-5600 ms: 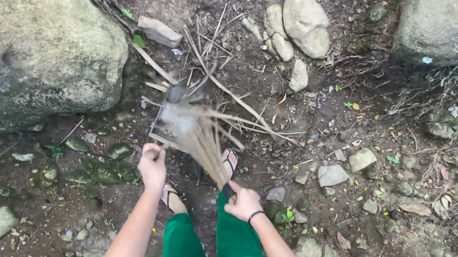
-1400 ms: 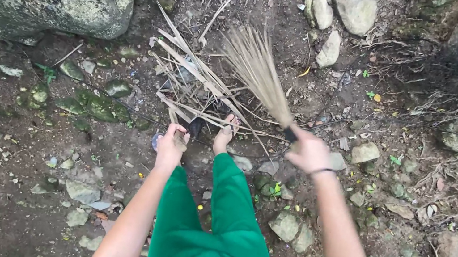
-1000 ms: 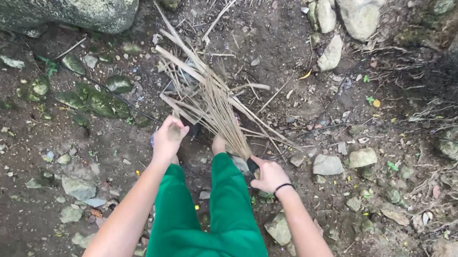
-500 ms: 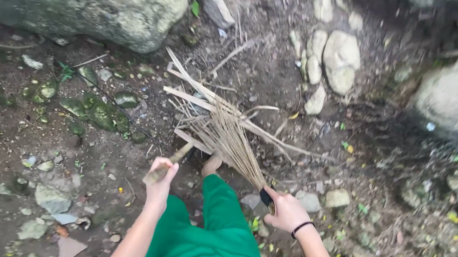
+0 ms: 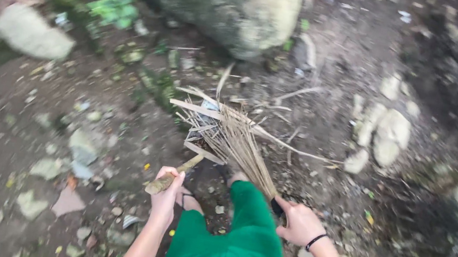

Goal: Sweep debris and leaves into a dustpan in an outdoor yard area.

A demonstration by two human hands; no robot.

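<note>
Brown sticks make up a small broom [image 5: 241,146] that the right hand [image 5: 300,222] grips tight by its end. The left hand [image 5: 166,190] is closed around a short wooden stick [image 5: 173,175] (blurry), above the dirt ground [image 5: 21,129].
</note>
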